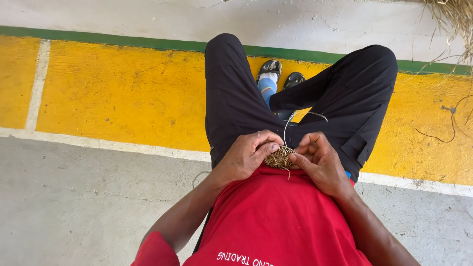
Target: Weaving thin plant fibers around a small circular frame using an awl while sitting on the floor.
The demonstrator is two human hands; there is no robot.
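A small round woven disc of brown straw rests at my lap, just above my red shirt. My left hand grips its left side, thumb pressed on the rim. On the disc's right edge my right hand pinches with its fingertips. A thin pale strand rises from the disc and curves right across my black trousers. I cannot tell which fingers hold the strand.
I sit with crossed legs in black trousers, a blue sock and dark sandals showing. Below is grey concrete with a yellow painted band edged white and green. Dry straw fibres hang at the top right.
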